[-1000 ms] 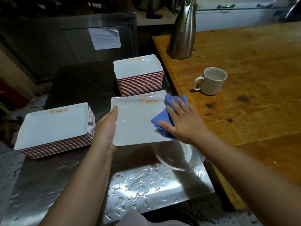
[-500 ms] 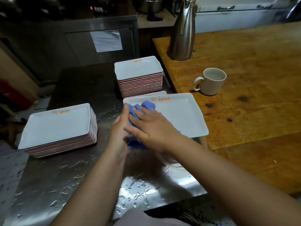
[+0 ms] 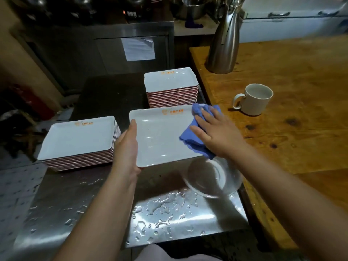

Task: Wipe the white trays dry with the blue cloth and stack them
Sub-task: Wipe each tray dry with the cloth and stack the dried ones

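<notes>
Cloth's swung back right: the right hand (image 3: 219, 131) presses the blue cloth (image 3: 195, 142) flat-fingered on the tray (image 3: 160, 136), left hand (image 3: 128, 146) gripping its edge, wiping continues.

An orange logo with a short line of orange characters is printed near the far edge of the white tray (image 3: 160, 136) being wiped; the characters are too blurred to read. The same orange mark stands at the far edge of the top tray of the left stack (image 3: 79, 136) and of the far stack (image 3: 170, 81). The paper sheet (image 3: 138, 48) on the steel cabinet carries no legible writing.
</notes>
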